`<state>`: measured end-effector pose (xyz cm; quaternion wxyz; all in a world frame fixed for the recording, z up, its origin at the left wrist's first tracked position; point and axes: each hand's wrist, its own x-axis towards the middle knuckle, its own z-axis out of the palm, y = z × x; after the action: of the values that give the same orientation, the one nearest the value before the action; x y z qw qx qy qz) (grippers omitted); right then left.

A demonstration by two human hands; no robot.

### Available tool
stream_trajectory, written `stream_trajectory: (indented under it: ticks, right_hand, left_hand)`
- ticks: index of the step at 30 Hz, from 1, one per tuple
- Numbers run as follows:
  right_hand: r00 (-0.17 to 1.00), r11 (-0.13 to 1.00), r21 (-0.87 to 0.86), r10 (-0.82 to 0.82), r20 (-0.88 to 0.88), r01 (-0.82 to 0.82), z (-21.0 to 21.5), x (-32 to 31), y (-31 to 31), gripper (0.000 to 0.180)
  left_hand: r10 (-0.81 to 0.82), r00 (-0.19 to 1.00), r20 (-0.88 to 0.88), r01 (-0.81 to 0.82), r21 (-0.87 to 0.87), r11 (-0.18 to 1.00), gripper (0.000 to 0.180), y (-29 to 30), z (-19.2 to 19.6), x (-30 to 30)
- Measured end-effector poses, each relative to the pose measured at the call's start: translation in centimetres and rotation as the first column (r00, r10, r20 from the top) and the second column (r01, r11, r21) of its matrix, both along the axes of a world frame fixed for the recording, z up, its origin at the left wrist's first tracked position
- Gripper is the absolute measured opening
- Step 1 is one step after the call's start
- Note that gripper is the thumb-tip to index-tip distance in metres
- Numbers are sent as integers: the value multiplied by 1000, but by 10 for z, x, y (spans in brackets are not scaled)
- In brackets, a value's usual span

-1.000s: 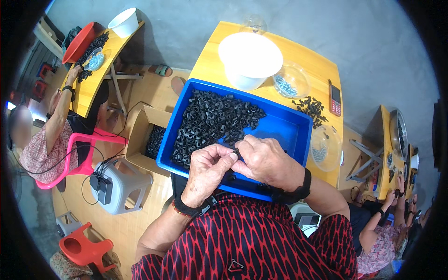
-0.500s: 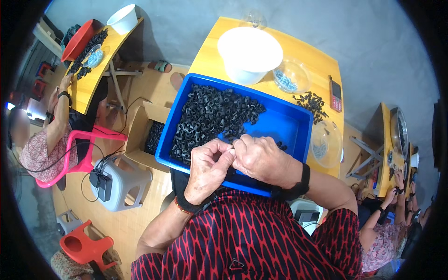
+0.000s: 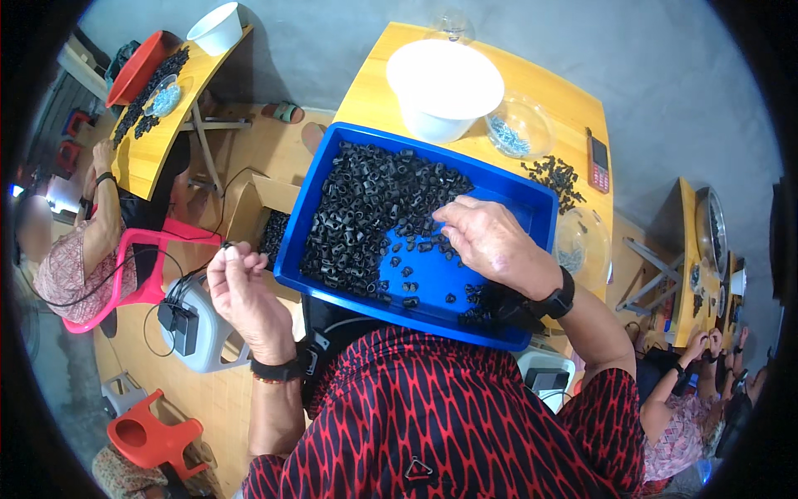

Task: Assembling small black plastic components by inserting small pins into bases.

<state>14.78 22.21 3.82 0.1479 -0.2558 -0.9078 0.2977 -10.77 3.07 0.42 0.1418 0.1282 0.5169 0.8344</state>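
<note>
in the head view the person's right hand (image 3: 490, 241) reaches into a blue tray (image 3: 540, 208) that rests on the lap and against a yellow table (image 3: 573, 108). its fingers are curled down onto loose small black parts (image 3: 366, 216) near the tray's middle; whether it has pinched one between the fingertips cannot be told, since the back of the hand hides them. the bulk of the black parts is heaped in the tray's left and far half, just to the left of that hand, with a few scattered pieces on the bare blue floor under and beside the wrist.

the left hand (image 3: 241, 291) is held out past the tray's left wall, well apart from the heap, over the floor. its thumb and forefinger are pinched on one small black piece (image 3: 226, 247) (too small to tell its shape).

on the yellow table beyond the tray stands a white bowl (image 3: 445, 83), and next to it a clear dish (image 3: 517, 129) with small pale bits inside. a little pile of black parts and a phone (image 3: 598, 162) lie further right. another clear dish (image 3: 582, 245) sits just off the tray's right end.

at the left, another person in a pink chair (image 3: 125, 274) sits at a second yellow table (image 3: 158, 133).
</note>
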Motion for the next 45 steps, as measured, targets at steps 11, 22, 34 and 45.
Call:
stream_trajectory:
  ticks: [11,22,34,45]
  right_hand:
    - [909,973,62,186,374,-224,-15,-21,-11,8]
    - [971,819,-539,87,-222,-197,8,-5,-17,16]
    - [897,661,-719,-156,-413,-215,0,-2,-53,8]
    - [910,975,-196,-176,-374,107,21,76,-29,8]
  left_hand:
    - [199,952,231,-134,-268,954,75,-19,-52,-53]
    - [-374,912,-166,336,-217,916,14,10,34,30]
    - [-798,598,-73,726,-371,579,12,31,37,85]
    - [-749,649,130,746,-298,595,8,47,38,101]
